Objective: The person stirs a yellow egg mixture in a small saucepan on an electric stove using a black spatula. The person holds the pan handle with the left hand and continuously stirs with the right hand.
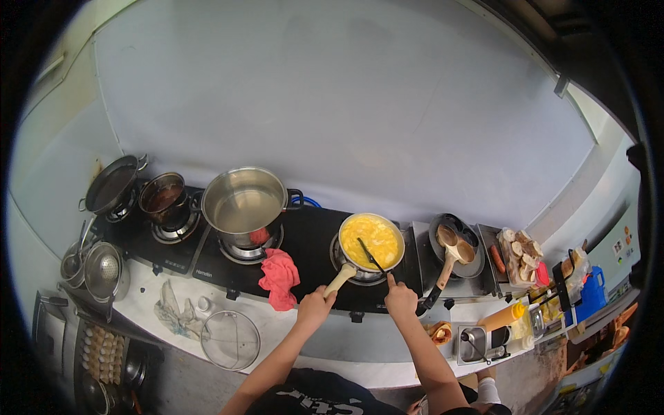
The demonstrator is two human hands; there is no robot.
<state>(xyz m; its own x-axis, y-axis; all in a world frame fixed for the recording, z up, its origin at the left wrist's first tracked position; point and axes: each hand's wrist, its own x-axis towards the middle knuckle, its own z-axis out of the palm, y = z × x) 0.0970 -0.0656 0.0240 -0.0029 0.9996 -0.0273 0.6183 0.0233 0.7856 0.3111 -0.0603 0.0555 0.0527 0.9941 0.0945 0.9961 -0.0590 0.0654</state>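
Observation:
My left hand grips the cream handle of a light-coloured frying pan on a gas burner. Yellow beaten egg, partly set in soft folds, fills the pan. A slim black utensil, seemingly a spatula, slants into the egg; my right hand holds its near end, with the index finger stretched along it. To the left, a large steel pot with clear liquid stands on another burner. A red cloth drapes over the stove front between that pot and my left hand.
Two dark pots with brown contents occupy the left burners. At right sit a dark pan with wooden-handled ladles, a sausage and a tub of bread pieces. A round mesh strainer and egg trays are at lower left.

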